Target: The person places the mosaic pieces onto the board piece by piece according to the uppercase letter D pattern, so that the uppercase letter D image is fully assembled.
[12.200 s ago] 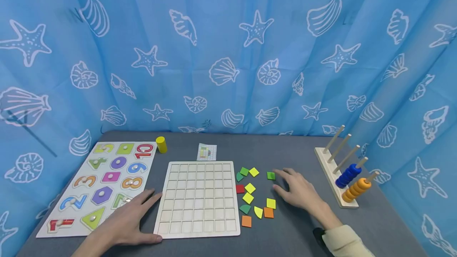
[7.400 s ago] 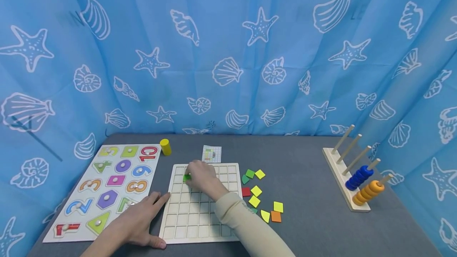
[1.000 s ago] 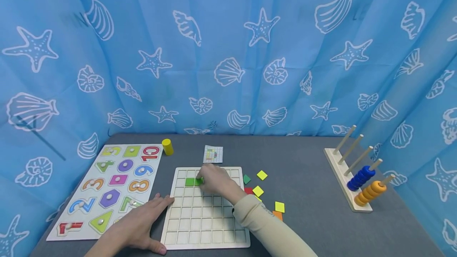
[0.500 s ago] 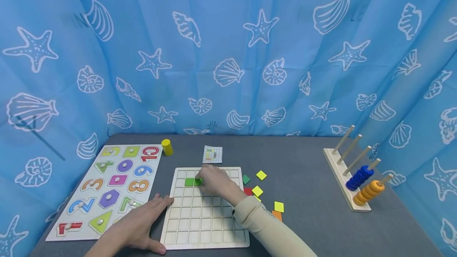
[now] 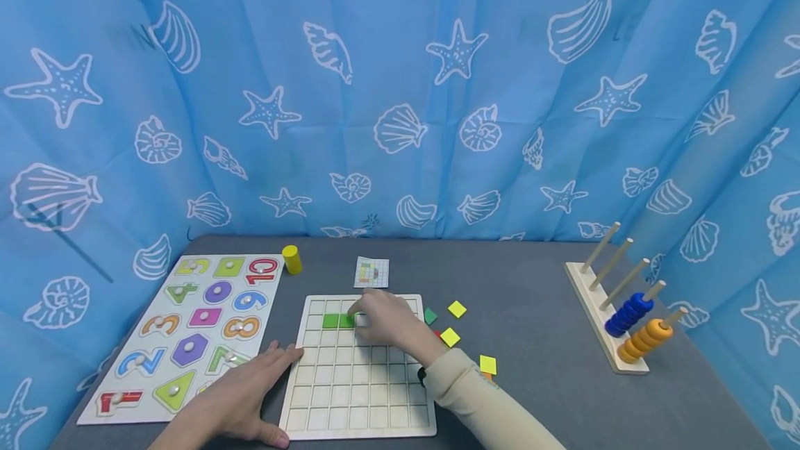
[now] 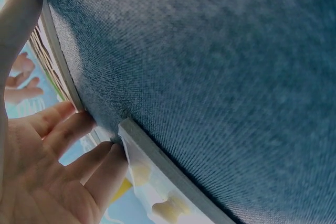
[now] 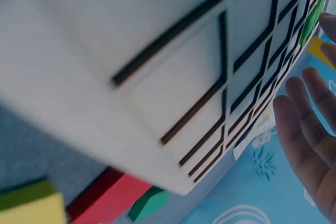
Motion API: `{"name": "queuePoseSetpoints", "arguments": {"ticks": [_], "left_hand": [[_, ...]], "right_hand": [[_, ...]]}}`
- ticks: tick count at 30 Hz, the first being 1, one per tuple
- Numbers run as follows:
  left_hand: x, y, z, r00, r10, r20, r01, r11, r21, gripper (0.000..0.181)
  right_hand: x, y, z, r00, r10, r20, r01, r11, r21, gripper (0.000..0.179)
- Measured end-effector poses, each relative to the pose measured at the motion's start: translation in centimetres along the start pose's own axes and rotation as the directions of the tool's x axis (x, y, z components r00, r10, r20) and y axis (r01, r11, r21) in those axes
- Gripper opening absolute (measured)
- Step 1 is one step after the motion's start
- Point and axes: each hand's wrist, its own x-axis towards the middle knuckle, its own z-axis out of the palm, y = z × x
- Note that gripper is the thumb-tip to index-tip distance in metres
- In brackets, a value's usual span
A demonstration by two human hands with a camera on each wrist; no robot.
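Observation:
A pale wooden grid board (image 5: 357,419) lies on the table with two green square tiles (image 5: 331,321) side by side in its second row from the back. My right hand (image 5: 390,321) is over the board, its index fingertip at the right-hand green tile. In the right wrist view, the other fingers of that hand (image 7: 310,129) extend loosely beyond the board's edge, near the green tiles (image 7: 313,18). My left hand (image 5: 250,391) is spread at the board's left side, fingertips against the edge and thumb by the front corner. The left wrist view shows its fingers (image 6: 68,129) straight.
Loose yellow tiles (image 5: 450,337), a dark green piece (image 5: 430,316) and a partly hidden red tile (image 7: 107,195) lie right of the board. A number puzzle (image 5: 187,339), yellow cylinder (image 5: 292,260), pattern card (image 5: 371,273) and bead rack (image 5: 615,325) surround it.
Earlier the right hand was beside loose tiles; since then two green squares have come onto the board. In the last half second its fingers eased slightly right, uncovering more of the second tile.

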Motion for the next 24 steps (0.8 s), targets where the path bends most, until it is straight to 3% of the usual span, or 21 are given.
{"name": "queuePoseSetpoints", "arguments": {"ticks": [7, 19, 24], "left_hand": [[0.0, 0.0, 0.0, 1.000, 0.014, -0.007, -0.014, 1.000, 0.006, 0.130], [-0.1, -0.2, 0.0, 0.998, 0.055, -0.028, -0.055, 0.998, 0.009, 0.129], [0.0, -0.2, 0.0, 0.998, 0.056, -0.030, -0.056, 0.998, 0.004, 0.129]], "right_hand": [[-1.4, 1.5, -0.8, 0.999, 0.012, -0.033, -0.011, 1.000, 0.029, 0.027], [-4.0, 5.1, -2.4, 0.991, 0.106, -0.078, -0.100, 0.992, 0.075, 0.026], [-5.0, 6.6, -2.8, 0.987, 0.125, -0.100, -0.120, 0.991, 0.054, 0.025]]}}
